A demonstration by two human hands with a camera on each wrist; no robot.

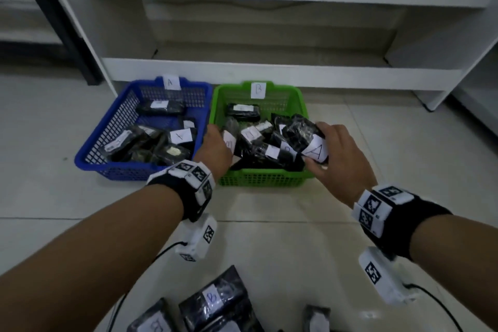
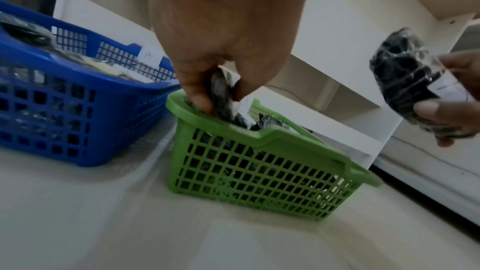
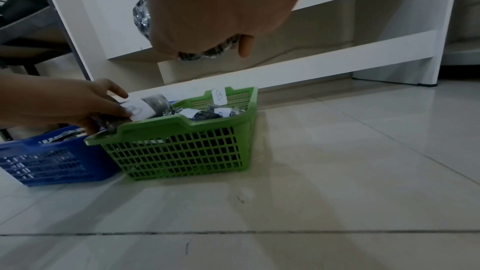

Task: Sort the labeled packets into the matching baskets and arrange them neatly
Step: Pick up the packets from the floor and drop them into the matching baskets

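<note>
A blue basket point(image 1: 116, 121) tagged A and a green basket point(image 1: 258, 178) tagged B stand side by side on the floor, and each holds several black packets with white labels. My left hand point(image 1: 218, 140) is at the green basket's left rim and grips a black packet point(image 2: 221, 93) with a B label point(image 3: 137, 110). My right hand point(image 1: 327, 147) holds a black packet point(image 1: 301, 132) with an A label point(image 1: 315, 152) above the green basket's right front corner. This packet point(image 2: 402, 81) also shows in the left wrist view.
Loose black packets point(image 1: 215, 302), one labelled B, lie on the tiled floor close to me. A white shelf unit point(image 1: 269, 73) stands right behind the baskets. A dark frame leg point(image 1: 54, 21) rises at the far left. Bare floor tiles point(image 1: 390, 143) lie right of the green basket.
</note>
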